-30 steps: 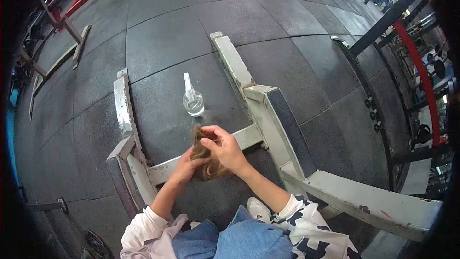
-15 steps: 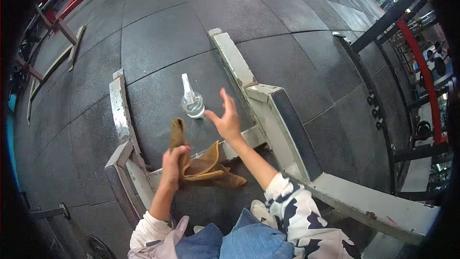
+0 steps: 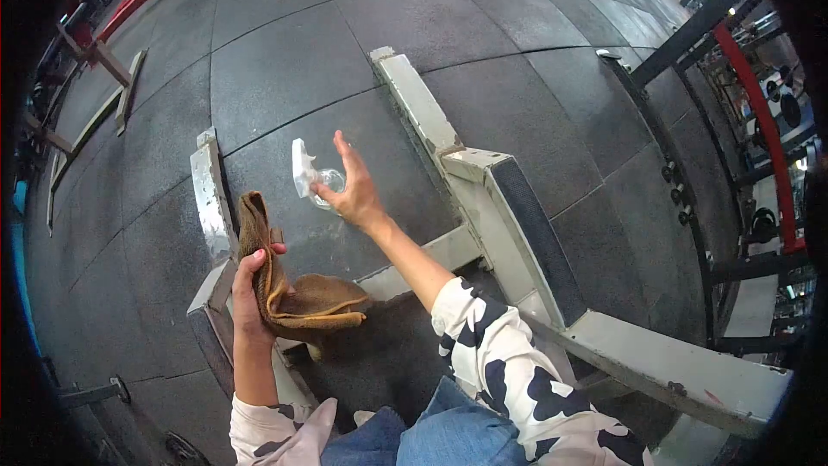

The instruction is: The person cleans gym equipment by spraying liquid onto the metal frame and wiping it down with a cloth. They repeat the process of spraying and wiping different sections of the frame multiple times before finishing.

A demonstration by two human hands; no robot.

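My left hand (image 3: 249,290) is wrapped round a brown cloth (image 3: 297,300) with orange edging, which hangs folded to its right. Beyond it, a clear spray bottle (image 3: 329,189) with a white nozzle (image 3: 302,169) is near the dark floor, between two beams of a metal frame. My right hand (image 3: 352,187) is at the bottle's right side, fingers apart, its thumb overlapping the clear body. Whether the thumb touches the bottle cannot be made out.
The pale metal frame (image 3: 418,102) has worn beams on both sides and a crossbar (image 3: 431,261) below my right hand. A dark pad (image 3: 536,242) lines its right part. Racks with a red post (image 3: 759,116) stand at the right.
My right hand has moved left to the bottle. The nozzle now points further left. My left hand and the cloth have shifted left, and the cloth's folds have changed.
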